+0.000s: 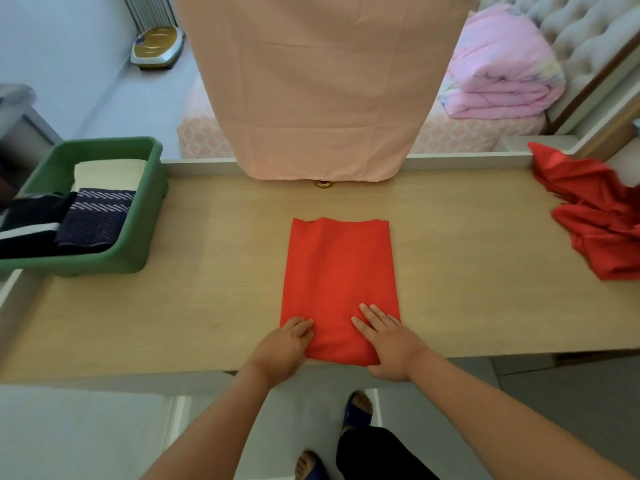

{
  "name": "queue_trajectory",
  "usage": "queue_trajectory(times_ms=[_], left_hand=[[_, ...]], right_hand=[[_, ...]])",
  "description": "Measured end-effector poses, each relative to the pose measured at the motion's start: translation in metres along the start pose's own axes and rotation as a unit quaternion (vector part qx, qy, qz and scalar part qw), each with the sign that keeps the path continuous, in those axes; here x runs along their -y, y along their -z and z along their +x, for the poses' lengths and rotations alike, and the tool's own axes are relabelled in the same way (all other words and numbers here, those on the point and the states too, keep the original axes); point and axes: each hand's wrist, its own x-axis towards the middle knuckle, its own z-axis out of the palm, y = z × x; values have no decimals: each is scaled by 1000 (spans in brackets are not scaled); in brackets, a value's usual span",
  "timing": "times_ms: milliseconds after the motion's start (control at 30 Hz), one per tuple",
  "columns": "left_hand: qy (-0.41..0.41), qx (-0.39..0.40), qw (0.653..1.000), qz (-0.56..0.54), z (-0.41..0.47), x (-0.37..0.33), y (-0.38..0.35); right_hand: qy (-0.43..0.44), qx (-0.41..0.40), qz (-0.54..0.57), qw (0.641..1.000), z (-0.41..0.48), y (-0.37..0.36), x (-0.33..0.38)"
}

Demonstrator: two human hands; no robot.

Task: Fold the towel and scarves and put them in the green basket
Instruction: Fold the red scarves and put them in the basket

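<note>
A red scarf (337, 271), folded into a tall rectangle, lies flat in the middle of the wooden table (207, 299). My left hand (284, 344) holds its near left corner, fingers curled at the cloth's edge. My right hand (384, 337) lies on the near right corner with fingers straight on top and the thumb at the front edge. The green basket (145, 216) stands at the table's left end and holds a folded cream towel (110, 173), a dark blue patterned cloth (97, 216) and a black cloth (31, 216).
A second red scarf (595, 216) lies crumpled at the table's right end. A peach cloth (322, 88) hangs over the far edge of the table. Behind are a bed with a folded pink quilt (498, 71) and a floor scale (157, 46).
</note>
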Motion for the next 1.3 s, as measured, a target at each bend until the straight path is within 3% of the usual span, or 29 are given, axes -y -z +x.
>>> queue_trajectory(times_ms=[133,233,333,533,633,733,867,967,1100,1133,1200,1300], left_hand=[[9,-50,998,-28,-11,-23,-3],[84,-90,976,-179,-21,-29,0],[138,-64,953,-263,-21,-30,15],[64,103,980,-159,-16,-10,28],[43,85,994,-51,-9,-12,27],[82,-4,992,-101,8,-7,26],[186,-126,924,-308,41,8,43],[317,-161,816,-455,76,23,62],[391,-111,777,-481,101,44,69],[387,-89,777,-488,103,45,69],[357,-48,828,-430,107,49,61],[350,-40,876,-330,113,55,49]], right_hand=[[-37,-12,-15,999,-20,-18,14],[-57,-46,-3,997,-25,-22,20],[-54,-60,49,996,-26,-15,18],[-90,-81,195,973,-21,13,-7],[-119,-110,242,957,-11,29,-19],[-154,-140,298,931,-1,51,-30],[-204,-189,402,872,22,74,-56],[-247,-219,454,828,43,79,-77],[-263,-187,515,794,62,76,-87],[-255,-176,507,804,66,73,-89],[-246,-175,467,831,73,66,-93],[-254,-209,445,833,82,56,-96]])
